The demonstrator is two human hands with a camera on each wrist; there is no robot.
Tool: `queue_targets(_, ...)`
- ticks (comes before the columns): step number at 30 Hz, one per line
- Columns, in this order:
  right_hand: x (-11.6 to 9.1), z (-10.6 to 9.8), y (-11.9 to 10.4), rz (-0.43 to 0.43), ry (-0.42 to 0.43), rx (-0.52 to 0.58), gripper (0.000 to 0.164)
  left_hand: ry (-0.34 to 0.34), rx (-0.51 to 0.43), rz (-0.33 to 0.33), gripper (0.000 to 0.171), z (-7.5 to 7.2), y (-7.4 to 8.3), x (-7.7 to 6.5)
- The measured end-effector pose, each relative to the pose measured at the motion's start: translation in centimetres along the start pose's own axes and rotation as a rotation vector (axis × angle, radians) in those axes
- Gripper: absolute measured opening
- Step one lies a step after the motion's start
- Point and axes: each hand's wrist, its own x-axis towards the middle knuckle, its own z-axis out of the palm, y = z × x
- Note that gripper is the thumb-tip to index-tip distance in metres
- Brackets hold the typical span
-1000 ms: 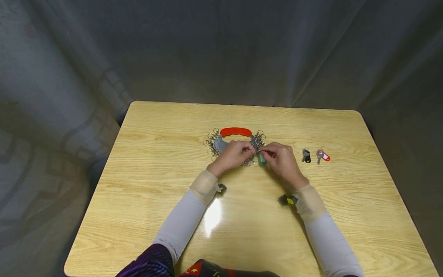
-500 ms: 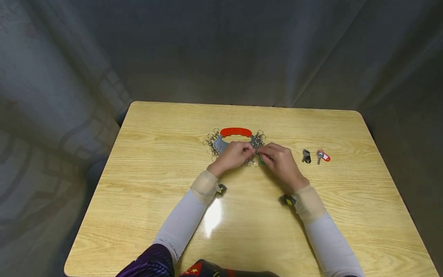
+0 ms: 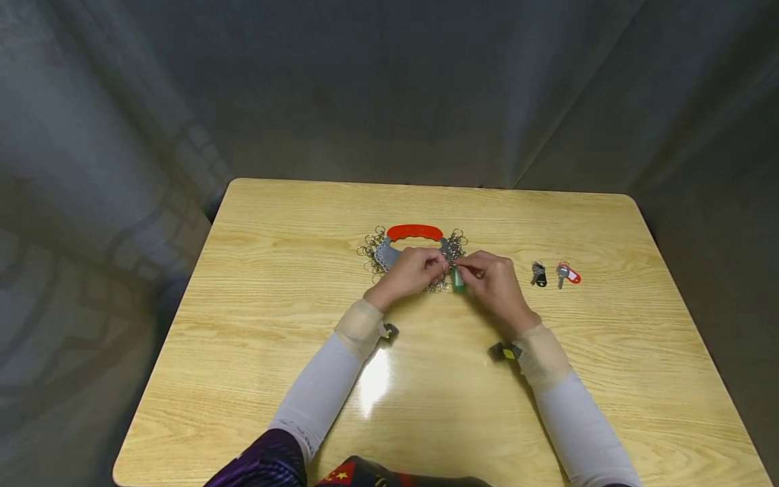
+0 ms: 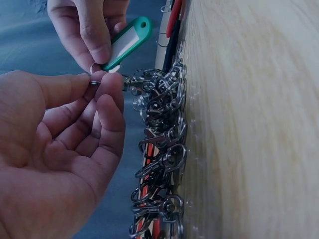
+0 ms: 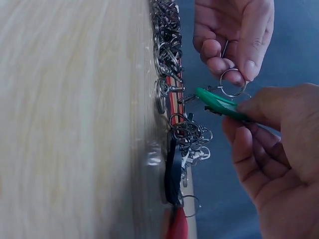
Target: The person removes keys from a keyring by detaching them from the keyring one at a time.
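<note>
My left hand (image 3: pixel 414 272) pinches a metal split ring (image 5: pixel 233 83) between thumb and forefinger. By its clip, the ring hangs from the grey key holder (image 3: pixel 386 254) with a red handle (image 3: pixel 415 232). Close beside it, my right hand (image 3: pixel 494 281) pinches the end of a green key tag (image 4: pixel 130 44) with a white label. The tag's end is right at the ring; whether it is threaded on cannot be told. Many more rings and clips (image 4: pixel 167 159) crowd the holder's edge. My fingers hide part of the holder in the head view.
To the right on the wooden table (image 3: pixel 274 291) lie a key with a black tag (image 3: pixel 539 274) and a key with a red tag (image 3: pixel 569 274). A dark curtain (image 3: pixel 389 95) hangs behind the table.
The green tag turned nearly out of sight half a second ago and shows again now, slightly left of where it was. My right fingers shifted a little; my left hand has stayed in place.
</note>
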Motion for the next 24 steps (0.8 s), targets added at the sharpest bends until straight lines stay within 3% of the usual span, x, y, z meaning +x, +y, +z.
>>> queue_targets(14, -0.04, 0.37, 0.02, 0.184, -0.057, 0.147, 0.016, -0.010, -0.014, 0.007, 0.016, -0.09, 0.00, -0.11)
queue_targets(20, -0.11, 0.49, 0.27, 0.208, -0.061, 0.185, 0.016, -0.007, -0.014, 0.008, 0.015, -0.05, -0.03, -0.12)
queue_targets(24, -0.11, 0.54, 0.45, 0.169, -0.040, 0.157, 0.016, -0.008, -0.006, 0.004, 0.017, -0.06, 0.01, -0.12)
